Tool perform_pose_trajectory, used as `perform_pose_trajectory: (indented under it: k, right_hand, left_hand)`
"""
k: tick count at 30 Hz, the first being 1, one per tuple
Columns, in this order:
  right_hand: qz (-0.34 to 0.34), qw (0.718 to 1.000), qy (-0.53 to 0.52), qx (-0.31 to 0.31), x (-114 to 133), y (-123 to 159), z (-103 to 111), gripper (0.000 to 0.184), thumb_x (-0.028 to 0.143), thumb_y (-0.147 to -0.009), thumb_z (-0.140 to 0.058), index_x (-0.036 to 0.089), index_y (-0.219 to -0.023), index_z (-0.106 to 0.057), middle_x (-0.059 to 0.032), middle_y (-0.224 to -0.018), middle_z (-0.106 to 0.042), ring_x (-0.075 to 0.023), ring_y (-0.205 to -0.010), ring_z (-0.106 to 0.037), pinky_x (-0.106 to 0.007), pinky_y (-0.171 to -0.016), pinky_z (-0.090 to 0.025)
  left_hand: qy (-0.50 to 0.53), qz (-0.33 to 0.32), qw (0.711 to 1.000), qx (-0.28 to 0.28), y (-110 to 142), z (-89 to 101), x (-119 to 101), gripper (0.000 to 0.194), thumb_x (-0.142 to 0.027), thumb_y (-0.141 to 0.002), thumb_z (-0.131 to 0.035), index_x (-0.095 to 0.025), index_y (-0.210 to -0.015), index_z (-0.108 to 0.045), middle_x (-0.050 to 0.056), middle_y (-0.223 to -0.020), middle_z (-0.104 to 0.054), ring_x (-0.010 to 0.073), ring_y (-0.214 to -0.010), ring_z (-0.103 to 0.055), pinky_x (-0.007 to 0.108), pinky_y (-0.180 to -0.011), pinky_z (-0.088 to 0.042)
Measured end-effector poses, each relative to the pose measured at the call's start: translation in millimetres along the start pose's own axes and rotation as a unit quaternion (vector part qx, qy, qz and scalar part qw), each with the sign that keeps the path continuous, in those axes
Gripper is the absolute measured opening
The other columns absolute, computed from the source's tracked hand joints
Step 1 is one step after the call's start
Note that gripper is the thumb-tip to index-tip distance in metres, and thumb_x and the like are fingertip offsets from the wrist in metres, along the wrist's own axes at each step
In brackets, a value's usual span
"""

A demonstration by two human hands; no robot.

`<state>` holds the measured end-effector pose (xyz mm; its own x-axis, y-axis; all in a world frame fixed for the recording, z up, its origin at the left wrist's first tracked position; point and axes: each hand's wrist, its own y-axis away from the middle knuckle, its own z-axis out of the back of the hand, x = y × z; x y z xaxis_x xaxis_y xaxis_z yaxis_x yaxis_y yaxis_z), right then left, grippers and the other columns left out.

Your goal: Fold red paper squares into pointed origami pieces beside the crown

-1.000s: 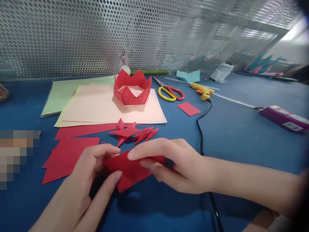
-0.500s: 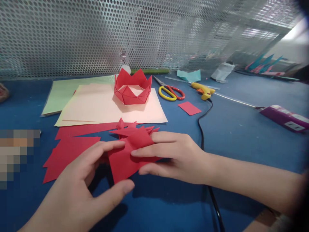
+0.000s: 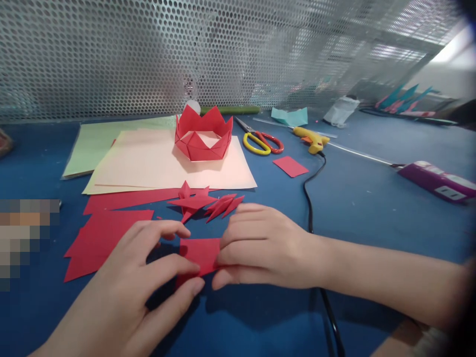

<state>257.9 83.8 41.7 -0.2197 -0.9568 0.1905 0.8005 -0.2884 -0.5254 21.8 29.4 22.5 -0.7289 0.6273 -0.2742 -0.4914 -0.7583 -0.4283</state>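
Note:
A small sheet of red paper (image 3: 203, 252) is between my hands, low over the table, with its right part hidden under my fingers. My left hand (image 3: 148, 277) has a finger and thumb close together on the lower left of the sheet, while another finger arches above it. Curled round the sheet's right side is my right hand (image 3: 260, 248), thumb below and fingers over the top. Just beyond lie folded pointed red paper pieces (image 3: 193, 201) and a smaller bundle of folded red paper (image 3: 224, 206). Cut red sheets (image 3: 107, 238) rest beside my left hand.
A red paper crown (image 3: 204, 146) stands on cream sheets (image 3: 148, 163). Behind and right are scissors (image 3: 262, 141), a yellow glue gun (image 3: 311, 140) with a black cord (image 3: 308, 198), a red paper rectangle (image 3: 290, 166) and a purple power strip (image 3: 439, 182). A perforated metal screen (image 3: 148, 59) rises behind.
The red sheet has come down and turned flatter, uncovering the folded pieces behind it. My right fingers have curled over it, and my left finger and thumb have closed toward each other.

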Motion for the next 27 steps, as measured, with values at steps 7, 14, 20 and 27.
perform_pose_trajectory:
  k: [7,14,20,27]
  right_hand:
    - [-0.149,0.979,-0.098,0.103,6,-1,1,0.028,0.025,-0.096,-0.053,0.015,-0.070,-0.057,0.0006,-0.063,-0.051,-0.0102,-0.057,-0.046,-0.021,-0.053,-0.033]
    - [-0.192,0.961,-0.129,0.149,15,-4,9,0.026,0.020,-0.095,-0.051,0.015,-0.070,-0.055,0.0002,-0.071,-0.049,-0.0105,-0.061,-0.044,-0.021,-0.056,-0.035]
    - [-0.234,0.948,-0.130,0.172,15,-5,6,0.024,0.019,-0.095,-0.049,0.014,-0.074,-0.057,-0.0015,-0.074,-0.051,-0.0119,-0.066,-0.048,-0.022,-0.060,-0.039]
    - [-0.280,0.947,-0.124,0.096,16,-2,-4,0.014,0.018,-0.087,-0.062,0.015,-0.075,-0.055,0.0021,-0.069,-0.054,-0.0089,-0.060,-0.047,-0.019,-0.057,-0.036]
  left_hand:
    - [-0.055,-0.087,0.994,-0.025,6,-6.2,3,0.014,-0.032,-0.096,-0.048,-0.026,-0.103,-0.057,-0.008,-0.093,-0.069,0.0084,-0.096,-0.062,0.019,-0.105,-0.033]
    - [-0.043,-0.058,0.997,0.019,26,-13.6,13,0.017,-0.036,-0.094,-0.050,-0.034,-0.109,-0.059,-0.011,-0.100,-0.070,0.0103,-0.100,-0.065,0.022,-0.105,-0.039]
    - [-0.107,-0.093,0.990,0.005,20,-5.3,9,0.047,-0.020,-0.094,-0.037,-0.030,-0.140,-0.042,-0.004,-0.131,-0.060,0.0141,-0.115,-0.058,0.026,-0.106,-0.038]
    - [-0.159,-0.178,0.970,-0.050,32,-17.1,-5,0.049,-0.005,-0.086,-0.034,-0.015,-0.131,-0.051,0.003,-0.129,-0.062,0.0184,-0.133,-0.045,0.034,-0.119,-0.027]
